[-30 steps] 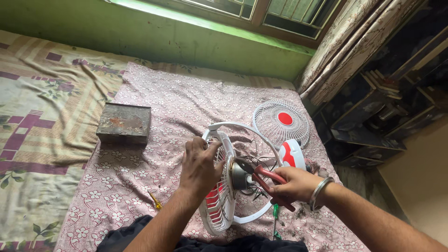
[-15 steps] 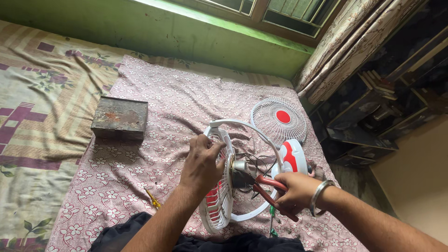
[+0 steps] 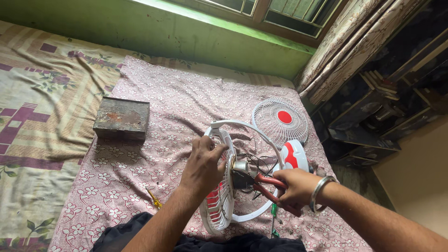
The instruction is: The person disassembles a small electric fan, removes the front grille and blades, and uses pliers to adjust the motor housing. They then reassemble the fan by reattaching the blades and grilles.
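Now the left hand (image 3: 203, 165) wraps its fingers round the white fan grille (image 3: 219, 186), and the right hand (image 3: 296, 186) squeezes red pliers (image 3: 266, 184) just beside the fan motor (image 3: 240, 168).

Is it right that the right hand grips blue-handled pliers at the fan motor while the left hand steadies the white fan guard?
Not quite: the pliers have red handles, not blue, as the head view shows. The rest holds: the right hand grips them at the fan motor while the left hand steadies the white fan guard.
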